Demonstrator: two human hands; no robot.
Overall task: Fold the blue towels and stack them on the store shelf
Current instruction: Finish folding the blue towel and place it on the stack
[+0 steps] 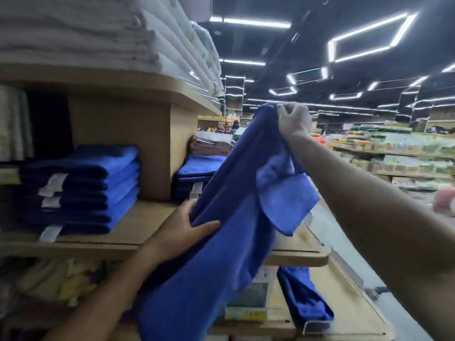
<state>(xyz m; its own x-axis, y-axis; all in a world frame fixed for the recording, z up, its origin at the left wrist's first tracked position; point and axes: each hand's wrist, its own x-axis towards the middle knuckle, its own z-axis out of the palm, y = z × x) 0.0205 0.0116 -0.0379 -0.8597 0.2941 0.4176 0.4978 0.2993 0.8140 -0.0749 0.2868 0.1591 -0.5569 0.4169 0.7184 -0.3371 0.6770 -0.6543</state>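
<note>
A large blue towel (229, 217) hangs unfolded in front of me, slanting from upper right to lower left. My right hand (294, 120) pinches its top edge, raised high. My left hand (182, 230) grips the towel's left side lower down, just above the wooden shelf (138, 227). A stack of folded blue towels (81, 188) with white tags sits on that shelf at the left. A second, smaller folded blue stack (197, 173) lies behind the shelf divider. Another loose blue towel (305, 301) lies draped on the lower shelf at the right.
White folded linens (98, 33) fill the top shelf. A wooden divider (152, 148) splits the middle shelf. Patterned fabrics (61, 281) lie on the lower left shelf. Grey-pink folded cloths (211, 143) sit further back. A store aisle with stocked shelves (394, 151) runs to the right.
</note>
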